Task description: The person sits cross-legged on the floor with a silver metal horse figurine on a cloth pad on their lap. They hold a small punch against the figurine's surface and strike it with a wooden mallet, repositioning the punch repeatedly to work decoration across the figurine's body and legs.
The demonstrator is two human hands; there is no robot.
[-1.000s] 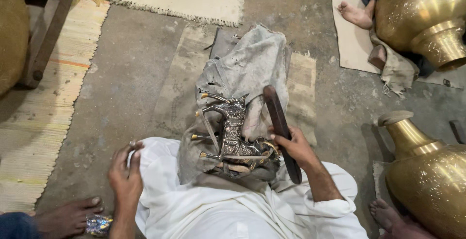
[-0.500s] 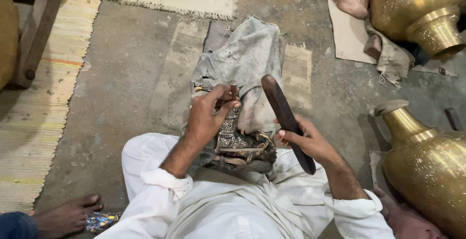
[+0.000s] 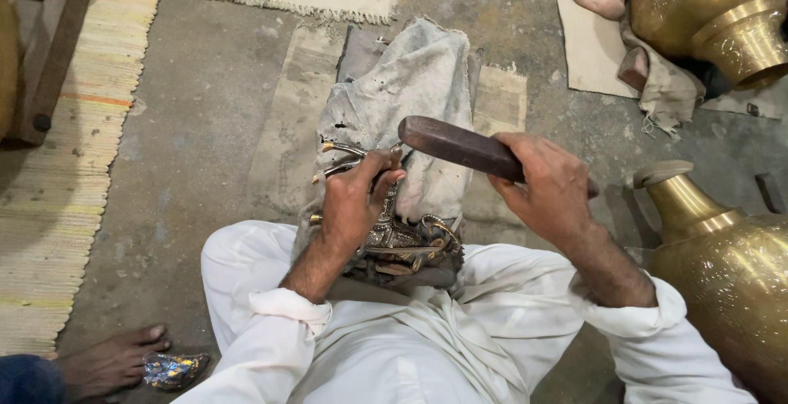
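- A small crumpled foil wrapper (image 3: 172, 369), shiny with blue, gold and dark patches, lies on the floor at the lower left, touching a bare foot (image 3: 111, 363).
- No labels, signs or screens show.

A metalworker's floor workshop. The person sits on bare concrete, and just beyond the right hand (image 3: 552, 195), which grips a wooden mallet (image 3: 461, 148), stand large engraved brass vases (image 3: 722, 264). Under the left hand (image 3: 355, 203) an ornate metal piece (image 3: 406, 244) rests on a dirty cloth (image 3: 410, 84). Woven mats (image 3: 57, 166) lie further left.
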